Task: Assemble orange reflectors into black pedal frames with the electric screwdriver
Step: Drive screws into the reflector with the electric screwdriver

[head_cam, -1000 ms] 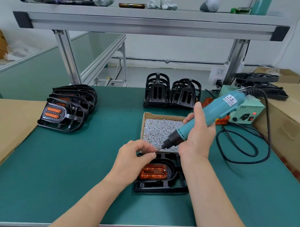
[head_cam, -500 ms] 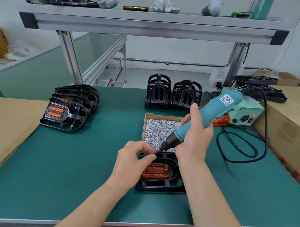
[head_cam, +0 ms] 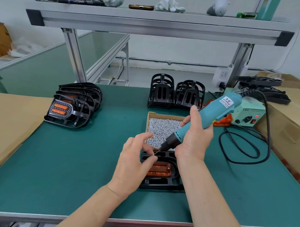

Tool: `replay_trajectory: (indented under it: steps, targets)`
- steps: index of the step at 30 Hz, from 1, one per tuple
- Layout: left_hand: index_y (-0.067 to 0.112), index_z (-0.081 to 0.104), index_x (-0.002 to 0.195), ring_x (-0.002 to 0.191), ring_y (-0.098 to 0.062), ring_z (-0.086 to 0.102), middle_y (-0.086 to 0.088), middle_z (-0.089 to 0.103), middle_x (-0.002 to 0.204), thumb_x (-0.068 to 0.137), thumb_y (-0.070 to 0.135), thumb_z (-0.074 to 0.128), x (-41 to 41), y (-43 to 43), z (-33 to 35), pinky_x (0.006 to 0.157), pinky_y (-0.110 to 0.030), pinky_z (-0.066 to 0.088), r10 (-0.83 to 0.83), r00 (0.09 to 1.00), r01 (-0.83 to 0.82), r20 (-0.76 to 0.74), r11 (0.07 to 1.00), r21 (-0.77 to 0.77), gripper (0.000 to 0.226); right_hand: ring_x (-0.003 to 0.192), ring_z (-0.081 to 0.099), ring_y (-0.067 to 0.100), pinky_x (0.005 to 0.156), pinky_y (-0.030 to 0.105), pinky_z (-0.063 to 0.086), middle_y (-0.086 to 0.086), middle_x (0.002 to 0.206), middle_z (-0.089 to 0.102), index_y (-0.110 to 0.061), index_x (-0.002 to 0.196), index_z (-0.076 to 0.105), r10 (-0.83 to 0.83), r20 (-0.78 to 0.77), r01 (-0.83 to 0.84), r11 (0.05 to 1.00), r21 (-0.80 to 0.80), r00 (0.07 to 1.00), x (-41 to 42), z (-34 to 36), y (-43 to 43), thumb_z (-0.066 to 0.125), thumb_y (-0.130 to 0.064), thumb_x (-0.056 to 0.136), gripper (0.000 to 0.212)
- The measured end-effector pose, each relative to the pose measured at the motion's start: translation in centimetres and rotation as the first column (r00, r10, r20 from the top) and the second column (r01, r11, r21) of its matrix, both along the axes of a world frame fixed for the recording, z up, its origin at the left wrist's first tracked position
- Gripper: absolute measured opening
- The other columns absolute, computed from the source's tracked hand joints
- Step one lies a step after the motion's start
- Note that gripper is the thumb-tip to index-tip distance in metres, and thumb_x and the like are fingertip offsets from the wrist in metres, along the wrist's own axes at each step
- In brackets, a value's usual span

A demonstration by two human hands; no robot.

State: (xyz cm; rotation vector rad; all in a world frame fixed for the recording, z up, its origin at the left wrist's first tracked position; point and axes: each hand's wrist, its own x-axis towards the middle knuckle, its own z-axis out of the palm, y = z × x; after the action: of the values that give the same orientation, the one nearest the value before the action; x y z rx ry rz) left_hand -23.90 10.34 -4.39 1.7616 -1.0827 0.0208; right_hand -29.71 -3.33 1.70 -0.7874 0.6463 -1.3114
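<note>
Screws lie loose in an open cardboard box [head_cam: 160, 127] just behind the black pedal frame [head_cam: 158, 184], near enough, I judge, for a hand to fetch one without disturbing the work. That frame lies flat on the green desk [head_cam: 66, 169] towards its front edge, and the orange reflector [head_cam: 160, 170] is seated in its middle, facing up to the tool.

The right hand [head_cam: 195, 141] is wrapped round the electric screwdriver [head_cam: 205, 118], tilted so the bit points down and left over the frame's far end. The left hand [head_cam: 135, 159] pinches what looks like a small screw [head_cam: 154, 153] between thumb and forefinger at the bit tip, probably to seat it before driving.

Finished pedals [head_cam: 73, 106] are stacked at the left and empty frames [head_cam: 176, 95] stand at the back, both well apart from the work. Green surface shows on either side of the frame. The black cable [head_cam: 242, 151] loops on the right beside the control unit [head_cam: 248, 115] and could drag if the tool swings wide.
</note>
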Motion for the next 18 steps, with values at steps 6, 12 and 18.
replay_trajectory:
  steps: [6,12,18]
  targets:
    - [0.046,0.035,0.137,0.123,-0.005,0.044,0.026,0.059,0.11,0.069,0.052,0.076,1.8,1.7,-0.9,0.1,-0.011,0.027,-0.029,0.996,0.041,-0.085,0.99,0.135,0.079,0.051,0.049,0.009,0.055,0.019,0.046,-0.004,0.055,0.053,-0.017,0.091,0.053,0.032,-0.009,-0.032,0.999,-0.037,0.999,0.3,-0.3,0.3,0.073,-0.021,0.09,0.021]
    - [0.047,0.021,0.145,0.124,0.012,0.028,0.025,0.037,0.129,0.053,0.082,0.069,2.7,3.2,-2.2,0.107,-0.026,0.026,-0.149,0.989,0.126,0.025,0.909,0.397,0.109,0.05,0.049,0.009,0.052,0.019,0.045,-0.003,0.058,0.053,-0.015,0.088,0.057,0.075,-0.02,-0.077,0.987,-0.139,0.997,0.8,-1.1,1.2,0.073,-0.015,0.09,0.017]
    - [0.033,0.018,0.153,0.129,0.001,0.029,0.024,0.032,0.133,0.055,0.085,0.065,2.7,3.1,-1.9,0.112,-0.028,0.021,-0.173,0.983,0.125,0.064,0.881,0.456,0.12,0.051,0.049,0.007,0.054,0.018,0.046,-0.005,0.06,0.054,-0.026,0.083,0.064,0.125,-0.056,-0.135,0.963,-0.231,0.991,1.2,-1.1,2.3,0.075,-0.019,0.086,0.013]
